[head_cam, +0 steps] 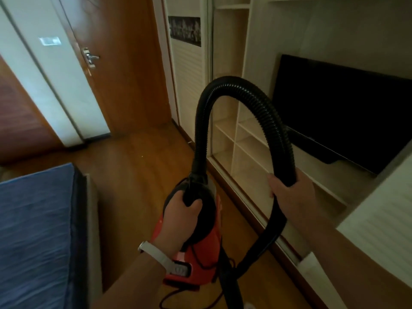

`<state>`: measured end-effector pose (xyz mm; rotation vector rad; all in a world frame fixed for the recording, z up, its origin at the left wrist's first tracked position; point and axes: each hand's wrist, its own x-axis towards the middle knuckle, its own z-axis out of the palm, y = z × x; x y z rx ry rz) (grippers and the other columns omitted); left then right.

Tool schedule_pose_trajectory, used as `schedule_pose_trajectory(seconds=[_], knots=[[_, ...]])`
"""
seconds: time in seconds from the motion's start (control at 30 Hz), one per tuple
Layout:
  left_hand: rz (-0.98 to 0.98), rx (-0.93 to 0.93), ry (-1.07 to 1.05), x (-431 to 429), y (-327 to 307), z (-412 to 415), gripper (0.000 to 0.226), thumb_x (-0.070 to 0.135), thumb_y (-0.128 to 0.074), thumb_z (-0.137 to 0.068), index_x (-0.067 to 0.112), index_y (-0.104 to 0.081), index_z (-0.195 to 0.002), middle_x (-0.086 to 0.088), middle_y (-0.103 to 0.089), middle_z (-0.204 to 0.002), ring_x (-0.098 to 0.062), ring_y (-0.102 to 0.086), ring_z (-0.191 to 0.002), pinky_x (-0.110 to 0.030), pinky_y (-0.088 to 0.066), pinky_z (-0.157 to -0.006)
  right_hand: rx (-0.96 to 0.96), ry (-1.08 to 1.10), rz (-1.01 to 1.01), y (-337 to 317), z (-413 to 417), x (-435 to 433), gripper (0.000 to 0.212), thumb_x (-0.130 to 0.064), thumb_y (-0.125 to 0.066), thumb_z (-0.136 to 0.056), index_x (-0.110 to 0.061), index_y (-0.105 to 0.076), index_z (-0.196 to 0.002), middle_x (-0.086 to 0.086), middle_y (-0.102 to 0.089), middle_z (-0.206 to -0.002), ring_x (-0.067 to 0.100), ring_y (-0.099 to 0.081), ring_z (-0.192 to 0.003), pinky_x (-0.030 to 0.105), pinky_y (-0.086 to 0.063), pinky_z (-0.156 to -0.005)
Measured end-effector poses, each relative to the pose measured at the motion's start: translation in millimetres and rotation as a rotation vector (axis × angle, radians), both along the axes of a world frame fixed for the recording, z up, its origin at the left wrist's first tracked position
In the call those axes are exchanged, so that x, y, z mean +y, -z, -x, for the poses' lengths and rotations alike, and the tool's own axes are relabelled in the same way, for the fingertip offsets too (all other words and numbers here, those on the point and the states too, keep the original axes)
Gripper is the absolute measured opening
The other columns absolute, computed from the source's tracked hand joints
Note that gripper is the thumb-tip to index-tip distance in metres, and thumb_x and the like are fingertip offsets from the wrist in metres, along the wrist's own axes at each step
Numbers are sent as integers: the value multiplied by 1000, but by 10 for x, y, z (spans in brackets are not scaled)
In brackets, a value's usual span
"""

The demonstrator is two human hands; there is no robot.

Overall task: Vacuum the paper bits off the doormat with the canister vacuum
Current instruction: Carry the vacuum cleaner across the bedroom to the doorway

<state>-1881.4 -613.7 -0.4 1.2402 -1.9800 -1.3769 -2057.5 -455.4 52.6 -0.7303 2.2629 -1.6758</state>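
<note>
Now the red vacuum (200, 253) is held by its black top handle (189, 195) in the left hand (181, 210), fingers (194, 205) curled fully round it, over the wooden floor (138, 170) between the blue bed (33, 219) and the shelves (227, 134). Its ribbed black hose (245, 92) is arched up high from the front and gripped on the way down by the right hand (287, 190), wrapped closed around it near the dark TV (345, 108). A pale watch strap (156, 253) is worn on the left wrist.

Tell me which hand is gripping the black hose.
The right hand, curled round the hose beside the shelving. The left hand, wearing a white wristband, grips the black handle of the red canister vacuum instead.
</note>
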Motion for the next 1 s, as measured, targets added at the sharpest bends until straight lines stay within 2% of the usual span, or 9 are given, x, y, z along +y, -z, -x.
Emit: schedule_pose_trajectory(seconds=[0.1, 0.17, 0.3, 0.43, 0.57, 0.63, 0.73, 0.9, 1.0], knots=[[-30, -14, -86, -319, 120, 125, 16, 18, -60, -94, 2, -58, -97, -18, -58, -70, -25, -53, -57, -29, -42, -48, 58, -10, 27, 104, 206, -490, 21, -15, -71, -84, -9, -57, -70, 9, -60, -65, 7, -52, -49, 16, -45, -46], [-47, -38, -133, -545, 186, 243, 12, 17, -60, -95, 5, -59, -96, -12, -57, -70, -21, -52, -54, -22, -39, -43, 19, -55, 56, 195, 394, -849, 23, -12, -72, -85, -9, -56, -68, 6, -58, -61, 3, -49, -43, 12, -41, -41], [-73, -60, -213, -1060, 255, 582, 15, 15, -59, -95, 1, -58, -102, -9, -52, -64, -22, -46, -50, -27, -38, -43, -100, -180, 88, 336, 899, -1600, 23, -13, -71, -88, -14, -56, -71, 0, -57, -61, 2, -49, -44, 20, -43, -45], [-61, -83, -287, -1487, 154, 955, 14, 12, -58, -95, -1, -56, -101, -7, -50, -61, -18, -44, -46, -23, -37, -40, -161, -277, 118, 361, 1394, -2250, 25, -15, -71, -89, -15, -57, -68, -2, -58, -57, 9, -54, -48, 28, -46, -48], [16, -77, -377, -1911, 20, 1263, 12, 12, -61, -93, 1, -58, -97, -16, -57, -67, -22, -52, -55, -27, -40, -46, -153, -360, 132, 316, 1780, -2829, 23, -17, -70, -89, -8, -60, -70, -1, -59, -57, 9, -55, -49, 22, -46, -47], [54, -71, -432, -2092, -22, 1379, 8, 11, -62, -92, 3, -60, -94, -22, -64, -77, -21, -57, -59, -20, -41, -45, -128, -409, 135, 276, 1884, -3084, 25, -14, -68, -90, -5, -59, -69, 2, -59, -59, 7, -54, -48, 17, -45, -46], [75, -35, -486, -2349, -94, 1480, 4, 9, -62, -92, 6, -60, -91, -14, -62, -71, -16, -56, -54, -16, -39, -41, -108, -485, 144, 227, 1970, -3415, 27, -10, -68, -90, -8, -56, -66, 4, -57, -61, 6, -52, -48, 14, -43, -44], [54, -14, -545, -2862, -19, 1535, 3, 11, -63, -90, 9, -61, -91, -9, -62, -68, -18, -58, -54, -29, -41, -48, -39, -608, 79, 207, 2168, -4044, 27, -14, -70, -90, -13, -55, -67, 7, -59, -66, 6, -52, -50, 15, -43, -45], [59, -21, -564, -3210, 54, 1568, 3, 9, -63, -89, 10, -60, -89, -5, -60, -64, -7, -56, -46, -20, -40, -42, 7, -616, 43, 240, 2221, -4466, 26, -18, -70, -90, -13, -56, -69, 10, -61, -69, 11, -54, -54, 17, -43, -46]])
